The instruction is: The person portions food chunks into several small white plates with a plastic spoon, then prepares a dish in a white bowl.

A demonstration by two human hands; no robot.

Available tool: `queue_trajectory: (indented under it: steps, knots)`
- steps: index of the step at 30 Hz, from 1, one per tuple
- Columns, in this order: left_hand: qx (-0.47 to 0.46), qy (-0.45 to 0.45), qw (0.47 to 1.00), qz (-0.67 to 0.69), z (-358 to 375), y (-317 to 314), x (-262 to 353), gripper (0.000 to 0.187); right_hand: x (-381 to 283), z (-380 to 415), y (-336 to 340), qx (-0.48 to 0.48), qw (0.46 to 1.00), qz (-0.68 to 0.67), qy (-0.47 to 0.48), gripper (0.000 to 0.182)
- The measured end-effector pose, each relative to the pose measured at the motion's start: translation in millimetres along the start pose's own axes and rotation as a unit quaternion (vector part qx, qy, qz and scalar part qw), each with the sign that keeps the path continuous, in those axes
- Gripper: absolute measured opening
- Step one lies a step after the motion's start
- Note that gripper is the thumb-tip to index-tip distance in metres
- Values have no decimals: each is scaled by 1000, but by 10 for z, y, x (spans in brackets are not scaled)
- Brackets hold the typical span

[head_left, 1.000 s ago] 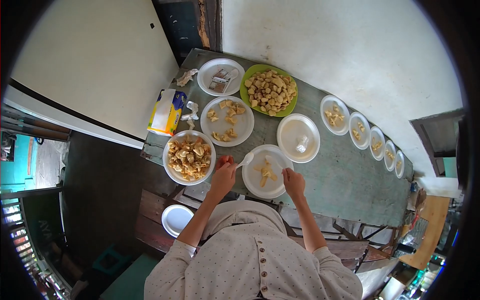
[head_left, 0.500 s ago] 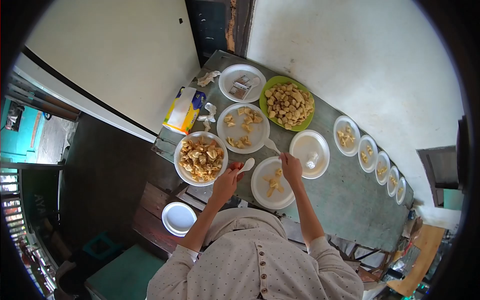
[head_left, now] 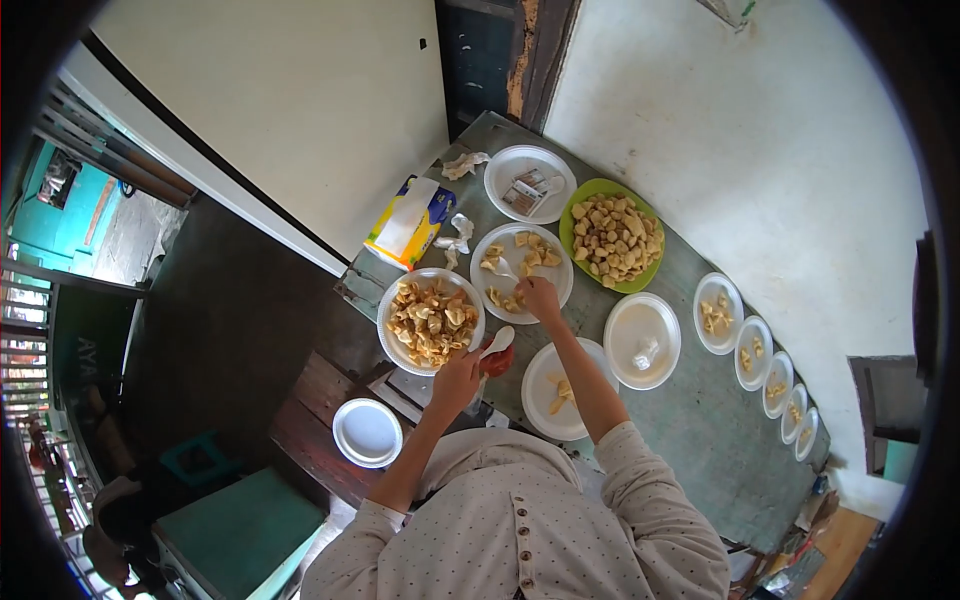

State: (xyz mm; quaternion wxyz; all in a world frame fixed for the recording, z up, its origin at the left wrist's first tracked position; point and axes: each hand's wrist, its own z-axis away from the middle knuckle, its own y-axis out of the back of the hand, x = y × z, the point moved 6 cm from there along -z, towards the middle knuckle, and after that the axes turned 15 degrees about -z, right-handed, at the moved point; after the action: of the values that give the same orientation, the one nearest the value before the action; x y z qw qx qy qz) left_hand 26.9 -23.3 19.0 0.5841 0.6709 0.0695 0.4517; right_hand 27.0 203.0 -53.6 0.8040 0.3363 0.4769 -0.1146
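My left hand (head_left: 457, 383) is closed on a white plastic spoon (head_left: 497, 342), near the front rim of a plate heaped with fried folded pastries (head_left: 432, 322). Something red (head_left: 496, 362) shows beside the fingers; I cannot make out what it is. My right hand (head_left: 540, 298) grips a second white spoon (head_left: 506, 269) over the middle white plate (head_left: 490, 236), among small groups of pastries (head_left: 540, 253). Under my right forearm lies a near plate (head_left: 538, 408) with a few pastries (head_left: 562, 390), partly hidden by the arm.
A green plate of brown chunks (head_left: 617, 240), a plate with packets (head_left: 528, 190) and a tissue pack (head_left: 411, 222) stand farther back. Stacked plates (head_left: 642, 340) hold a crumpled clear wrap. Several small portion plates (head_left: 718, 314) line the wall. More plates (head_left: 367, 433) sit on the bench.
My right hand has moved left and away from me with its spoon, from beside the near plate to over the middle plate. The left hand stays by the heaped plate. The view has shifted slightly.
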Motion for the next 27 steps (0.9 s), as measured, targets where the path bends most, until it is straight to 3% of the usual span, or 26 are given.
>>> queue_trajectory:
  steps: [4, 6, 10, 16, 18, 21, 23, 27]
  knots:
    - [-24, 22, 999, 8, 6, -16, -36, 23, 13, 157, 91, -23, 996, -30, 78, 33]
    - [9, -4, 1000, -2, -17, 9, -24, 23, 161, 232, 216, -3, 995, -94, -16, 33]
    - [-12, -14, 1000, -9, -49, -31, 18, 23, 293, 605, 565, -2, 992, -123, -37, 35]
    - [-31, -34, 998, -40, -127, -116, 82, 23, 379, 946, 925, 45, 999, -10, -5, 34]
    - [-49, -34, 997, -39, -155, -128, 89, 23, 262, 911, 873, 58, 997, -39, 20, 32]
    - [-3, -40, 999, -32, -204, -79, 97, 23, -41, 815, 721, 76, 996, 4, 38, 32]
    - [34, -48, 998, -31, -227, 3, 94, 22, -149, 675, 556, 61, 992, 107, 32, 33]
    - [63, -22, 997, -27, -212, 167, 51, 22, -222, 434, 286, 61, 986, 141, 61, 35]
